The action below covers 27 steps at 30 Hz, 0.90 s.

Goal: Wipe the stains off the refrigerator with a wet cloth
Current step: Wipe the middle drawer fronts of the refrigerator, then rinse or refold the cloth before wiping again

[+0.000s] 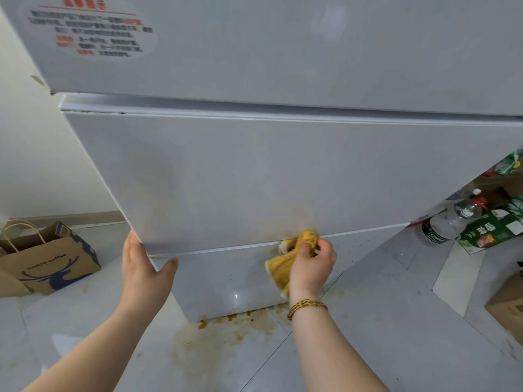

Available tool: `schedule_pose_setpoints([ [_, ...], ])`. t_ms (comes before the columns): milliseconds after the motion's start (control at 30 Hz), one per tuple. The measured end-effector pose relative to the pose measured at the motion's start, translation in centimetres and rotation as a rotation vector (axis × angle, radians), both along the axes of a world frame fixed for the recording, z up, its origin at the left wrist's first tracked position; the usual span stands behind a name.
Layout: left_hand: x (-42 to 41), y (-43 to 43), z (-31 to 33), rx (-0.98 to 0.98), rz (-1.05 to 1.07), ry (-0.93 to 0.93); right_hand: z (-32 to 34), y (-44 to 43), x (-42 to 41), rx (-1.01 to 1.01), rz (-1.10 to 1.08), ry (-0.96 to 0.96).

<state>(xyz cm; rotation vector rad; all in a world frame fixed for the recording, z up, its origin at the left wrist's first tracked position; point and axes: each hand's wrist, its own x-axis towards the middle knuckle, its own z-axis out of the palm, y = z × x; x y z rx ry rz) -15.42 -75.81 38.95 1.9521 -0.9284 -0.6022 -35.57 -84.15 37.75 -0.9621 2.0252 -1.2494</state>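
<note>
- Cloth (283, 267): yellow, soft and limp. It bunches in the fist and one tail hangs loose, so it looks light and should mould to seams and edges. Being wet, it probably drags a little on the smooth panel.
- Right hand (311, 264) clenches the cloth's top wad and presses it against the bottom edge of the fridge (254, 179) door, at about 5 o'clock from the door's middle. Gripping the wad seems the best hold, since it puts the pressure right at the fingertips.
- Left hand (144, 267), fingers straight and thumb spread, braces the door's lower corner at 7 o'clock and grasps nothing.
- Stain (294, 213): a faint tan smear on the door just above the cloth, at its 12 o'clock. It is thin and should likely lift with rubbing.
- Fridge skin is glossy, hard and flat, and a printed label (90, 29) sits at 11 o'clock.
- Floor (382, 321) is pale glossy tile, with a brown spill (215, 329) at 6 o'clock under the fridge base that may be slippery.
- Room: a paper bag (48, 258) at 9 o'clock; a bottle (444, 224), a green carton (492, 230) and a box (509, 304) at 3 o'clock.
</note>
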Motion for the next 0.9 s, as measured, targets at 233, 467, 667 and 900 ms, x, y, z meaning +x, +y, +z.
schedule_pose_setpoints([
  [233,-1.3,-1.1,-0.3,0.041,0.144,0.006,0.3,-3.3,-7.1,0.044,0.022,0.030],
  [467,-8.3,3.0,1.0,-0.009,0.263,-0.073,1.4,-1.6,-9.8,-0.009,0.307,-0.096],
  [667,-12.9,3.1,4.0,-0.050,0.006,0.149,3.1,2.3,-7.9,0.027,0.579,-0.406],
  [900,-9.0,9.6,6.6,0.019,0.005,0.160,7.0,7.3,-2.5,0.200,1.175,-0.707],
])
